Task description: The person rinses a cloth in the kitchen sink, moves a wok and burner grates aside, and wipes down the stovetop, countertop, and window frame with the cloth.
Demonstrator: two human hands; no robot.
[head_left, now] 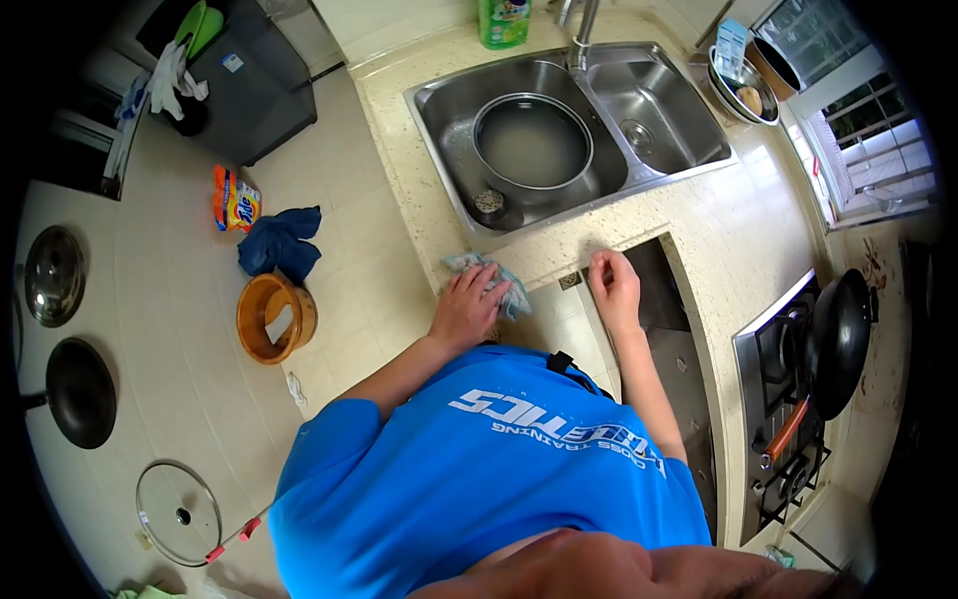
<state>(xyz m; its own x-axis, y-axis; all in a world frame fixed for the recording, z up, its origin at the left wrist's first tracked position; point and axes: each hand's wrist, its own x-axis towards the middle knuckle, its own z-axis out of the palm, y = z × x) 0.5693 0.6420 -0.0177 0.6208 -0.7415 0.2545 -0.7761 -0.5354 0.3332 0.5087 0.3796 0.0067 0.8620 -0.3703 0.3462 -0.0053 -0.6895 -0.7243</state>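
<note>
Left hand spread over cloth at table edge, maybe so cloth won't slip. Right hand curled loosely, nothing seen in it. Pot sits in sink, likely catching spills.

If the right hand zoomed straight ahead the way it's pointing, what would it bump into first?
Probably the front strip of the countertop, just ahead of the right hand. Height is unclear, so it might pass above and reach the sink rim.
</note>
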